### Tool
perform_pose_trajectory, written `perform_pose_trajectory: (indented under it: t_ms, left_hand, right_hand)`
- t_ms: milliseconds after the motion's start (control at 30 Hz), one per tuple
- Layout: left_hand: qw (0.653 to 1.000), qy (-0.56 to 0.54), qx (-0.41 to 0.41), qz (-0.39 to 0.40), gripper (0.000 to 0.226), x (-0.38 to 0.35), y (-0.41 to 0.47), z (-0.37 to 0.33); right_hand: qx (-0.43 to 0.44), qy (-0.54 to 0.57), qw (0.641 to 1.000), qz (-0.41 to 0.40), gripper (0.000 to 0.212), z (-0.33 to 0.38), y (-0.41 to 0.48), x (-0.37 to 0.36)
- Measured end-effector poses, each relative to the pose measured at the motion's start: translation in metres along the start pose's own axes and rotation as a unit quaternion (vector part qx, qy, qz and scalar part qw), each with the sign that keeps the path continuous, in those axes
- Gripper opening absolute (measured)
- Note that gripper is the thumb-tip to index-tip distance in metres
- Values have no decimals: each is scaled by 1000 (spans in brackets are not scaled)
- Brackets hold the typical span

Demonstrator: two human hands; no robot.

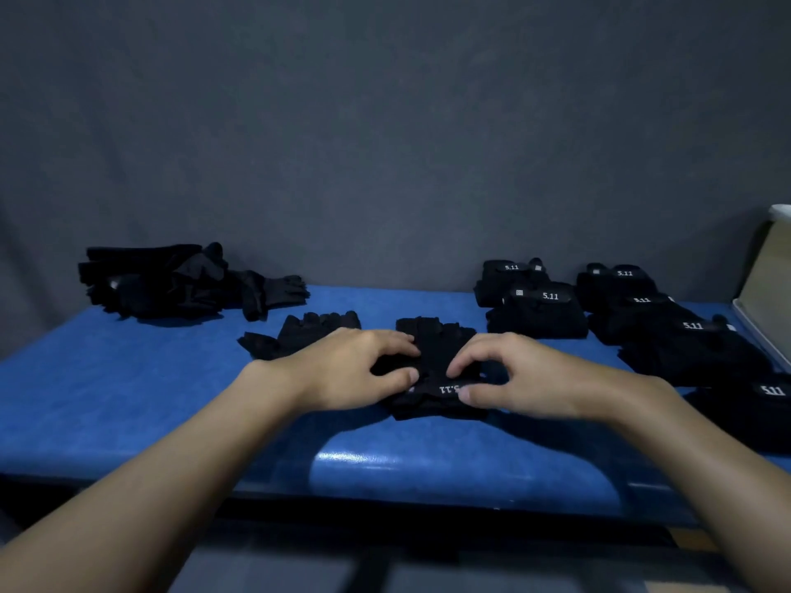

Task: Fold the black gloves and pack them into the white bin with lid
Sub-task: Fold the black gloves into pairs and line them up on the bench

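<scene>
Outside the bin (766, 293), left hand (355, 370) and right hand (530, 374) pinch a glove (436, 353).

**benchrat:** Any open bench (128, 378) around the hands?

**foldguy:** Left of the left hand (342, 370) it's bare blue the whole way out, and same on the wrist side of both hands. Just beyond that hand a flat glove (316, 331) is in the way, with a loose heap (154, 284) farther out-left.

**benchrat:** And the right hand (526, 378)?

**foldguy:** Boxed in. Folded stacks (539, 310) crowd beyond it and to its right, up to the white bin (764, 293). Between the hands is the pinched glove (436, 348), no gap.
</scene>
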State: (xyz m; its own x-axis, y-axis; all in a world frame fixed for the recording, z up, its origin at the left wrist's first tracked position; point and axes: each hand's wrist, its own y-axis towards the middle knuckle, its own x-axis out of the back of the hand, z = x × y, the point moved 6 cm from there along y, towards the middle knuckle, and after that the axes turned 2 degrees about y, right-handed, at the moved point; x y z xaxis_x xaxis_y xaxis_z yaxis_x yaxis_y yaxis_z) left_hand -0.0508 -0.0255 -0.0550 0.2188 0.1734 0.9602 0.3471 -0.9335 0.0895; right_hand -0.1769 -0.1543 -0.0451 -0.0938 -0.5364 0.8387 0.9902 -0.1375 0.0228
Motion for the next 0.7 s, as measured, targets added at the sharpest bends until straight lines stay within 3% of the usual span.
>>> perform_pose_trajectory:
  t_ms: [400,600,700]
  left_hand:
    - [999,30,0,14,52,-8,-2,2]
    - [997,10,-50,-61,29,14,-9,-14]
    - [995,17,-72,-62,24,19,-14,-22]
  right_hand:
    - [-13,-51,997,53,41,2,-7,-2]
    - [-2,-90,995,47,42,6,-7,-5]
    - [15,-126,991,49,42,9,-6,-8]
